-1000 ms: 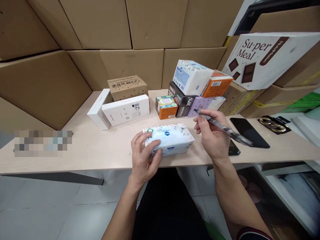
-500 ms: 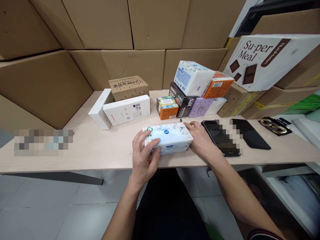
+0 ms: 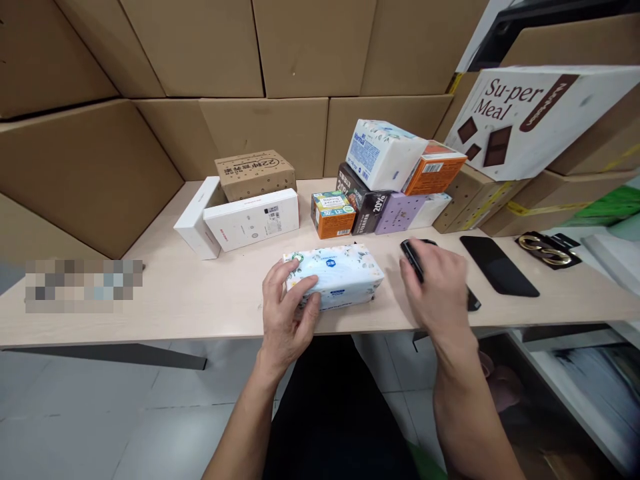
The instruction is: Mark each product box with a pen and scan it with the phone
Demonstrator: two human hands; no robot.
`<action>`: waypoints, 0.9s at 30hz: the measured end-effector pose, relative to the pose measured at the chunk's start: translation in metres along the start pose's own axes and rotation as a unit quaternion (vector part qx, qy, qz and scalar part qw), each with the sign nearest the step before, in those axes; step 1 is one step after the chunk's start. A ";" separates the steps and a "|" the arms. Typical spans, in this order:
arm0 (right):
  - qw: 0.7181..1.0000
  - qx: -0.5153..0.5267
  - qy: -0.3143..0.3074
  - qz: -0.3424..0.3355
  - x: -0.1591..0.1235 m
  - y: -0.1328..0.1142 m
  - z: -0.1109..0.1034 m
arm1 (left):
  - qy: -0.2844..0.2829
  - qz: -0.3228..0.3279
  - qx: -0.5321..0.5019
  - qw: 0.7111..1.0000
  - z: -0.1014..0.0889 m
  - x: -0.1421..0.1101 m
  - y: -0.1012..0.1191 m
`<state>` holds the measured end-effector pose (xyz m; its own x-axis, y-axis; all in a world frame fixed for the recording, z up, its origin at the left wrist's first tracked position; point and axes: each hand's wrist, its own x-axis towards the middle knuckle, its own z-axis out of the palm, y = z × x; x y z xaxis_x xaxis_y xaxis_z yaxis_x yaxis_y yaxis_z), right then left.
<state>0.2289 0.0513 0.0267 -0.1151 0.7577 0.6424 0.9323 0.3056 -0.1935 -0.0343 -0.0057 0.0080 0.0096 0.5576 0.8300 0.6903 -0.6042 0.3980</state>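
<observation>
My left hand (image 3: 290,300) grips the left end of a white floral tissue pack (image 3: 345,267) lying on the table, with fingers over the top and thumb against the front. Small dark bits show at the pack's edges; I cannot make out what they are. To the right, my right hand (image 3: 437,287), partly blurred, curls over a black smartphone (image 3: 413,260), its thumb along the phone's left edge. The hand hides most of the phone; a far corner shows beside the wrist.
White boxes (image 3: 253,220) and a brown carton (image 3: 257,177) stand left. Behind the pack are an orange box (image 3: 333,217), a dark box (image 3: 367,207), a purple box (image 3: 400,213) and another tissue pack (image 3: 383,157). A flat black slab (image 3: 500,267) lies right.
My right hand has left the tissue pack's right end and moved right, over the smartphone. My left hand and the pack have stayed in place.
</observation>
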 end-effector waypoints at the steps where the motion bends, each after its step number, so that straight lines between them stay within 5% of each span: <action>1: 0.999 -0.025 0.010 0.042 -0.008 0.005 -0.005 | 0.000 0.000 0.000 1.000 0.000 0.000 0.000; 5: 0.971 -0.097 -0.093 0.200 -0.028 0.023 -0.020 | 0.002 -0.003 0.004 1.000 0.000 0.000 0.001; 9: 0.946 -0.098 -0.166 0.260 -0.029 0.027 -0.017 | 0.005 0.003 0.003 1.000 0.000 0.000 0.001; 19: 0.972 0.023 -0.016 0.234 -0.039 0.030 0.000 | 0.015 0.004 0.010 1.000 0.001 -0.001 0.001; 27: 0.976 0.136 0.086 0.150 -0.041 -0.035 -0.034 | 0.026 0.034 0.026 0.999 0.002 0.001 0.002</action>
<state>0.2122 -0.0100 0.0320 0.2297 0.7357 0.6372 0.7868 0.2450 -0.5665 -0.0319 -0.0053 0.0090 0.0220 0.4855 0.8740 0.7258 -0.6090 0.3200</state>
